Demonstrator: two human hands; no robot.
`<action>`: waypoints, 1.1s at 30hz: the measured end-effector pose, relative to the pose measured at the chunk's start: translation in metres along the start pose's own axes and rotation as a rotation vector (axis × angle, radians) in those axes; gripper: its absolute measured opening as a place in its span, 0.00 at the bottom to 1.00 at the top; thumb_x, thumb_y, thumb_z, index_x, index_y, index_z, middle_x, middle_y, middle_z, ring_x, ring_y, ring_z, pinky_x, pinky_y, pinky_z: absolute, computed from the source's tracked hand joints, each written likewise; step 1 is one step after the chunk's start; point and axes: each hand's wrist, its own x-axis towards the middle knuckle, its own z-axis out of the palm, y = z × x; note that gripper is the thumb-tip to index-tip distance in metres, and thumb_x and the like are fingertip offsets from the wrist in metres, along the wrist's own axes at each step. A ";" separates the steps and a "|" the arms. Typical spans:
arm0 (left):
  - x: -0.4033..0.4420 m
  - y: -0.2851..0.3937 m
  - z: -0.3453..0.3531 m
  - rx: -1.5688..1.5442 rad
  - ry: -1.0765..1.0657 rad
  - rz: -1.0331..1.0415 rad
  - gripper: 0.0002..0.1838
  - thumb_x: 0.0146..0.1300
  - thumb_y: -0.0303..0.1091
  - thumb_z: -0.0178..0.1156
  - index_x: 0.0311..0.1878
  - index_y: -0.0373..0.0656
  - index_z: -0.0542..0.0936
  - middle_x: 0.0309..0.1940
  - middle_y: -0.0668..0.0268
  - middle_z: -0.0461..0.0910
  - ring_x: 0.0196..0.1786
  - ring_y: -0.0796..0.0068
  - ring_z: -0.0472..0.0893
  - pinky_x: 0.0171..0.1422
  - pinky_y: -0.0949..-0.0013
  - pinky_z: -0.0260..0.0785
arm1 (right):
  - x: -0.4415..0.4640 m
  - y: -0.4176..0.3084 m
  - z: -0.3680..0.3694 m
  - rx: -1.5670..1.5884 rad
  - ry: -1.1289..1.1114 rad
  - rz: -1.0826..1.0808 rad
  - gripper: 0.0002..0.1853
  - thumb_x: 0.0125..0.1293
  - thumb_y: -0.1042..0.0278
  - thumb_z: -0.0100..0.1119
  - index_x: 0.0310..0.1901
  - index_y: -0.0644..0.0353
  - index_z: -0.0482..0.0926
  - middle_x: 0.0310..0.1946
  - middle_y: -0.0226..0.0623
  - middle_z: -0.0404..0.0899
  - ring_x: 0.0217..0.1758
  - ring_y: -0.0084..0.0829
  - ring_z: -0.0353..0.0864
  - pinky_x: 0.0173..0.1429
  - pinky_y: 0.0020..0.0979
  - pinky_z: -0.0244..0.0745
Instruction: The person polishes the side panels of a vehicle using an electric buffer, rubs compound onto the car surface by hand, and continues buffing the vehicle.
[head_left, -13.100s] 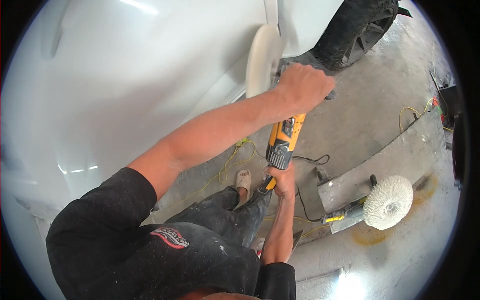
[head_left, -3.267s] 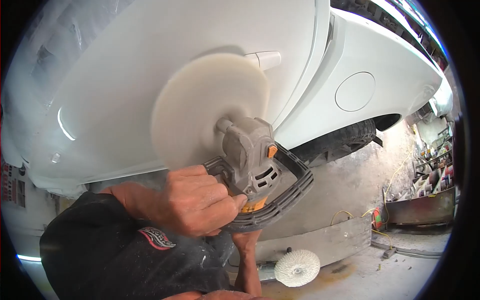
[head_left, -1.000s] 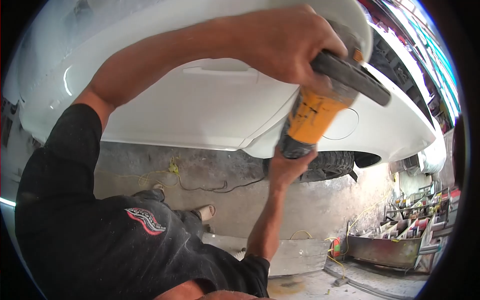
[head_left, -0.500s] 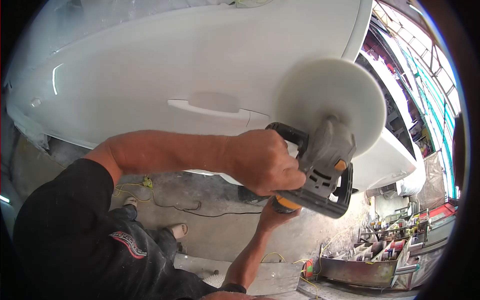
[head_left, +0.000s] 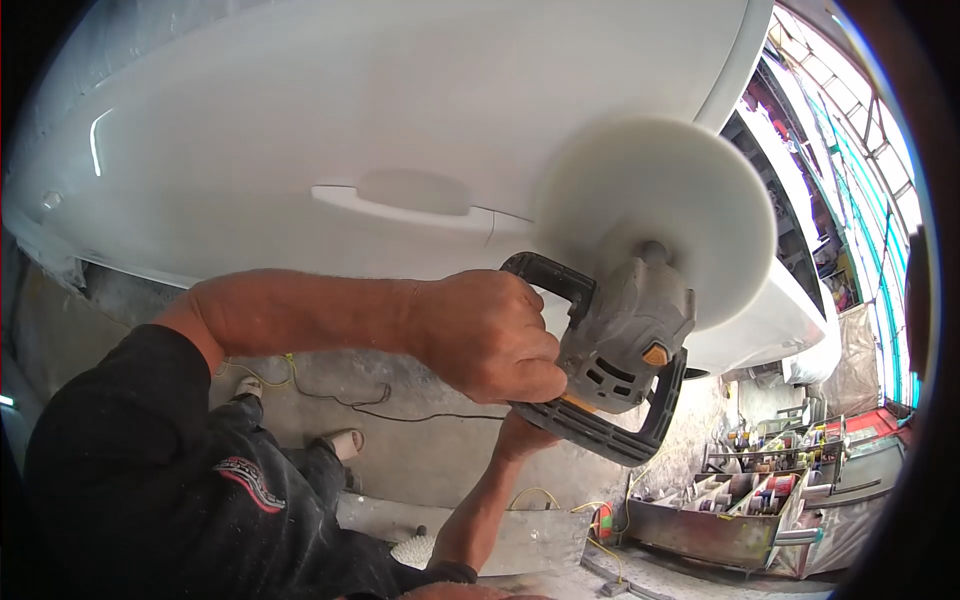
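Note:
I hold a power polisher (head_left: 625,330) with both hands. My left hand (head_left: 490,340) is closed around the black loop handle near the polisher's head. Lower down, my right hand (head_left: 528,438) wraps the body behind the handle, and most of its fingers are hidden. The polisher's large, pale round pad (head_left: 690,190) is smeared by motion. It lies over the white car door (head_left: 430,110), to the right of the door handle (head_left: 390,205). How much of the pad touches the paint I cannot tell.
A dark cord (head_left: 430,418) and a yellow cord run across the concrete floor (head_left: 420,455) by my feet. A metal cart (head_left: 715,525) loaded with cans and tools stands at lower right. Plastic sheeting (head_left: 855,360) hangs behind it.
The polisher body and my left hand have shifted a little left in the view, and the polisher's angle has changed slightly. Both hands keep their grip; the pad is blurred in both frames.

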 end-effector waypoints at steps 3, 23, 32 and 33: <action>0.008 -0.008 0.003 -0.014 0.035 0.034 0.14 0.48 0.29 0.67 0.23 0.46 0.68 0.16 0.71 0.63 0.15 0.71 0.70 0.19 0.65 0.61 | 0.010 -0.019 0.011 0.065 0.227 0.032 0.32 0.52 0.62 0.85 0.53 0.68 0.78 0.52 0.48 0.85 0.53 0.40 0.87 0.59 0.42 0.81; -0.030 -0.003 0.019 -0.037 0.256 0.003 0.12 0.45 0.31 0.70 0.29 0.44 0.76 0.19 0.71 0.68 0.19 0.72 0.72 0.23 0.65 0.63 | 0.073 0.062 -0.085 -0.613 -0.149 -0.317 0.45 0.63 0.58 0.74 0.75 0.64 0.58 0.66 0.58 0.76 0.62 0.48 0.83 0.59 0.52 0.82; -0.035 0.002 0.045 -0.115 0.265 -0.012 0.10 0.47 0.27 0.71 0.29 0.42 0.77 0.21 0.70 0.69 0.20 0.71 0.73 0.24 0.64 0.63 | 0.036 0.103 -0.130 -0.381 -0.354 0.201 0.46 0.69 0.52 0.68 0.79 0.67 0.57 0.68 0.60 0.75 0.63 0.49 0.83 0.62 0.52 0.82; -0.035 0.002 0.045 -0.113 0.275 -0.013 0.10 0.48 0.27 0.71 0.29 0.42 0.77 0.21 0.70 0.68 0.20 0.71 0.73 0.24 0.64 0.62 | 0.037 0.100 -0.128 -0.526 -0.323 0.209 0.45 0.70 0.51 0.67 0.79 0.67 0.58 0.68 0.60 0.75 0.63 0.50 0.83 0.64 0.51 0.81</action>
